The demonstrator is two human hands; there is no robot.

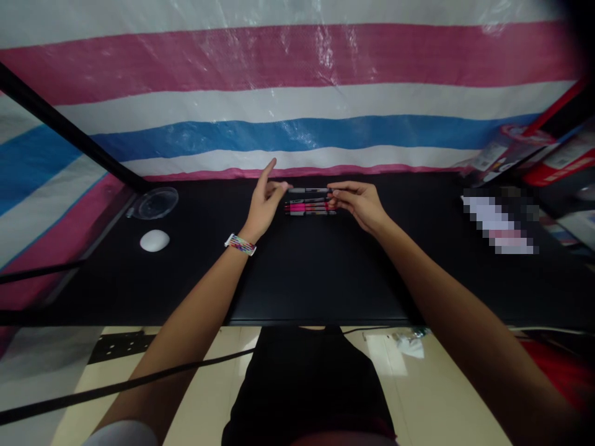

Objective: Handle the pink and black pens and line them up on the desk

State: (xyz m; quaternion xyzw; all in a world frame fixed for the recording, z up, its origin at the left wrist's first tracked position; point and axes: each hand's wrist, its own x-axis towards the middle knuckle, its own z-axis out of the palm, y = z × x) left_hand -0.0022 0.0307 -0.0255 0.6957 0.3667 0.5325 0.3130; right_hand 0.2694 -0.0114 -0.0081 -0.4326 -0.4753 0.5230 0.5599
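Note:
My left hand [266, 199] and my right hand [357, 202] hold the two ends of a dark pen [308, 190] a little above a black table [297, 272]. The left thumb and fingers pinch the pen's left end while the index finger points up. The right fingers are curled round its right end. Just under the held pen, several pink and dark pens [310, 207] lie side by side on the table between my hands. A multicoloured band [240, 244] is on my left wrist.
A clear plastic lid [156, 202] and a white oval object [155, 240] lie at the table's left. Boxes and packages [515, 155] stand at the far right. A striped pink, white and blue tarp [297, 93] hangs behind. A black cable [125, 384] runs across the floor below.

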